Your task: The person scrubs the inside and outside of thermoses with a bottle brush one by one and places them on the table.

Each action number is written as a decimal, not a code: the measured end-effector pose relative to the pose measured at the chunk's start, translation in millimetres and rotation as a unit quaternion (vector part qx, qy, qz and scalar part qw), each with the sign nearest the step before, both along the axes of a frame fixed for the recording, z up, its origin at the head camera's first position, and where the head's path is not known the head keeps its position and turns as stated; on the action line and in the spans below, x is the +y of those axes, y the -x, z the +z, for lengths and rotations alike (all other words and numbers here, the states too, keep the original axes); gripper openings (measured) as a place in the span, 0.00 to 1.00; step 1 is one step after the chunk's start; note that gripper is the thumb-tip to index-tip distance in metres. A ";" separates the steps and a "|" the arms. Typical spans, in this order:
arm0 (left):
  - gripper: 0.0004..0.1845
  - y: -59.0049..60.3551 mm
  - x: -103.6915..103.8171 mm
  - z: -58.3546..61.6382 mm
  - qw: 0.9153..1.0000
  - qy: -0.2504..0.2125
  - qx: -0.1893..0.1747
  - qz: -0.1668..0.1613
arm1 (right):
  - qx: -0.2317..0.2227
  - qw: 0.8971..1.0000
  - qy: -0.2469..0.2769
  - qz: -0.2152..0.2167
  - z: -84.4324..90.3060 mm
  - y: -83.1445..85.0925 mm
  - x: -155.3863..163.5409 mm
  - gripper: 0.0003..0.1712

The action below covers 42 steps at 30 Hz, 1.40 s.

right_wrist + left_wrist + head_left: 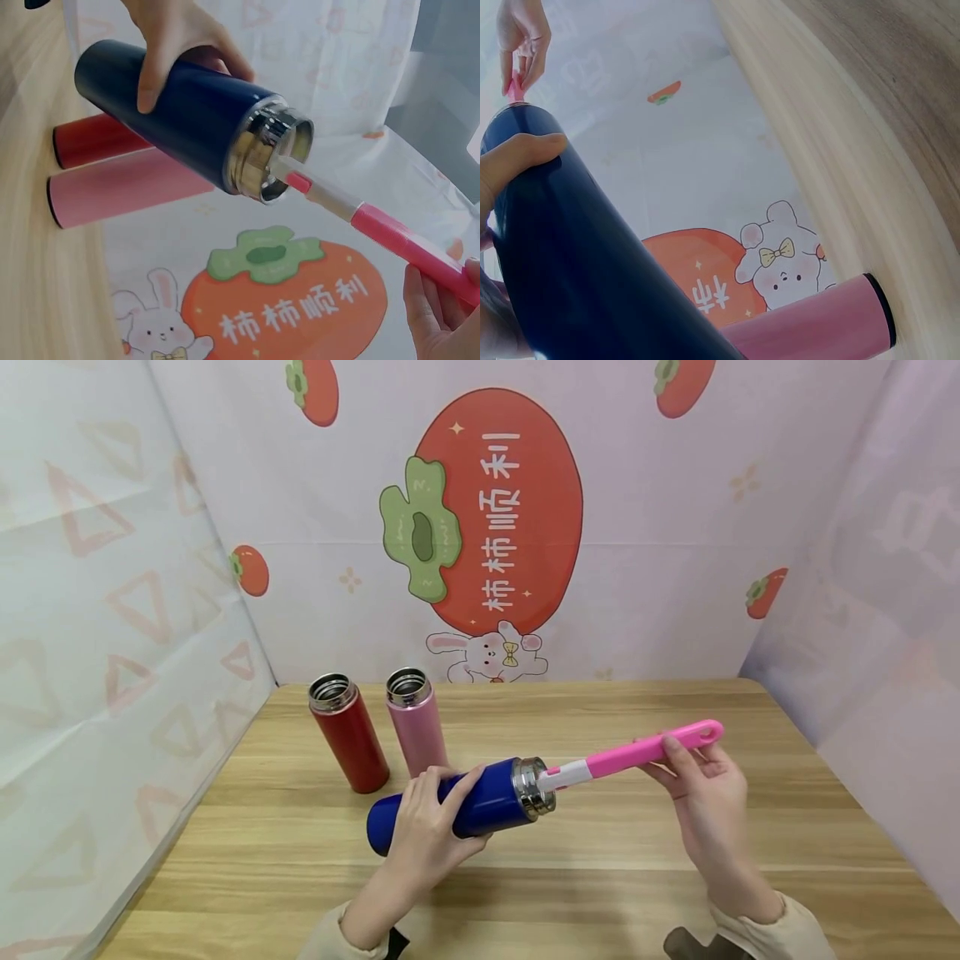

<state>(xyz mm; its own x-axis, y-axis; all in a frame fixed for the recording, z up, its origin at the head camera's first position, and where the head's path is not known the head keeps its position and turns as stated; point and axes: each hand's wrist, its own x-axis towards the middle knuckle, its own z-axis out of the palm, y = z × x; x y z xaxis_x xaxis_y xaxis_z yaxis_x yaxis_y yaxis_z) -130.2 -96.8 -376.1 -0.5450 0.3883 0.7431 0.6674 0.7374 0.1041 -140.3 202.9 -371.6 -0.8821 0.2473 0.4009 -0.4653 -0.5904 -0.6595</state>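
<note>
My left hand [429, 827] grips a dark blue flask [491, 800] and holds it tilted on its side above the wooden table [600, 893], steel mouth [534, 787] to the right. The flask [577, 255] fills the left wrist view. My right hand [701, 789] holds the pink handle of a bottle brush [645, 750]. The brush's white neck [322, 193] goes into the flask's mouth [270, 161]; the brush head is hidden inside. The right wrist view shows the flask [180, 112] with my left fingers [161, 45] round it.
A red flask [348, 732] and a pink flask [416, 720] stand upright with no lids at the back left of the table. Printed sheets with a persimmon picture [498, 510] wall in the table on three sides.
</note>
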 end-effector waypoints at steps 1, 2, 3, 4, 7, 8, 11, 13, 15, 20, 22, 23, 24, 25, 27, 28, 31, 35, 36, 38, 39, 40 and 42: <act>0.44 0.3 -0.3 -0.3 1.000 0.001 0.004 -0.001 | -0.008 1.000 0.004 -0.007 20.0 -11.4 -9.7 0.07; 0.45 0.5 -0.4 -0.5 1.000 0.001 0.005 -0.001 | -0.015 1.000 0.001 -0.020 39.6 -23.4 -19.7 0.06; 0.45 0.7 -0.6 -0.5 1.000 0.002 0.006 -0.002 | -0.016 1.000 0.004 -0.021 42.9 -25.1 -20.6 0.06; 0.45 0.9 -0.8 -0.5 1.000 0.004 0.005 -0.002 | -0.017 1.000 0.007 -0.022 45.2 -26.5 -20.9 0.06; 0.44 1.7 -1.8 -0.4 1.000 0.009 0.001 -0.002 | -0.017 0.999 0.018 -0.024 48.4 -28.7 -17.8 0.07; 0.44 1.7 -2.3 -0.3 1.000 0.011 -0.002 -0.002 | -0.016 0.999 0.022 -0.022 48.6 -29.0 -16.0 0.07; 0.44 1.6 -4.1 -0.1 1.000 0.014 -0.005 -0.002 | -0.016 0.999 0.023 -0.024 48.6 -29.7 -10.5 0.06; 0.44 1.2 -5.1 0.0 1.000 0.016 -0.006 -0.002 | -0.019 0.999 0.025 -0.029 48.7 -30.1 -7.6 0.06; 0.44 0.7 -6.2 -0.2 1.000 0.017 -0.008 -0.002 | -0.026 0.999 0.026 -0.038 48.9 -30.5 -5.6 0.06; 0.44 -0.3 -9.4 -2.3 1.000 0.018 -0.013 0.004 | -0.025 0.998 0.041 -0.043 49.7 -31.7 1.3 0.06; 0.44 -0.6 -10.8 -3.3 1.000 0.019 -0.016 0.007 | -0.024 0.998 0.042 -0.040 49.7 -32.4 4.6 0.07; 0.44 -0.9 -11.4 -3.6 1.000 0.019 -0.016 0.007 | -0.024 0.998 0.044 -0.037 49.6 -32.8 6.1 0.07; 0.43 -1.1 -12.0 -3.9 1.000 0.019 -0.017 0.007 | -0.023 0.998 0.046 -0.034 49.5 -33.3 7.6 0.07; 0.43 -1.4 -12.4 -4.0 1.000 0.019 -0.019 0.006 | -0.022 0.998 0.048 -0.031 49.4 -33.7 9.0 0.08; 0.43 -1.8 -13.2 -4.1 1.000 0.018 -0.021 0.007 | -0.018 0.998 0.054 -0.028 49.4 -34.5 11.4 0.08; 0.43 -1.9 -13.5 -4.0 1.000 0.017 -0.022 0.006 | -0.015 0.998 0.056 -0.027 49.4 -35.0 12.3 0.08; 0.44 -2.4 -13.7 -3.9 1.000 0.017 -0.018 0.003 | -0.012 0.998 0.057 -0.025 49.7 -35.9 13.9 0.08; 0.44 -2.4 -13.9 -4.4 1.000 0.012 -0.004 -0.003 | -0.023 0.999 0.040 -0.026 51.1 -36.3 12.4 0.08; 0.44 -2.3 -13.8 -4.6 1.000 0.009 0.000 -0.005 | -0.026 0.999 0.036 -0.027 51.6 -36.1 11.7 0.08; 0.44 -1.9 -13.1 -4.7 1.000 0.003 0.007 -0.012 | -0.027 0.999 0.032 -0.034 52.5 -35.6 10.0 0.08; 0.44 -1.6 -12.5 -4.6 1.000 0.000 0.011 -0.016 | -0.026 0.998 0.033 -0.038 53.0 -35.4 9.2 0.08; 0.43 -1.4 -11.8 -4.4 1.000 -0.002 0.015 -0.019 | -0.023 0.998 0.035 -0.041 53.3 -35.1 8.3 0.08; 0.43 -1.1 -10.5 -3.9 1.000 -0.006 0.020 -0.023 | -0.017 0.998 0.037 -0.044 53.6 -34.5 6.5 0.08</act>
<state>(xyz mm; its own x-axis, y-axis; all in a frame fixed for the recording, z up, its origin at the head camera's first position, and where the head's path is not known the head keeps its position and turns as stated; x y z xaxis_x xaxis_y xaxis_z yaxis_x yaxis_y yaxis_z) -129.1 -107.4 -380.0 -0.4970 0.4033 0.7684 0.7042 0.7049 0.0855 -105.7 209.4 -318.1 -0.8691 0.3516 0.3480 -0.4945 -0.5967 -0.6320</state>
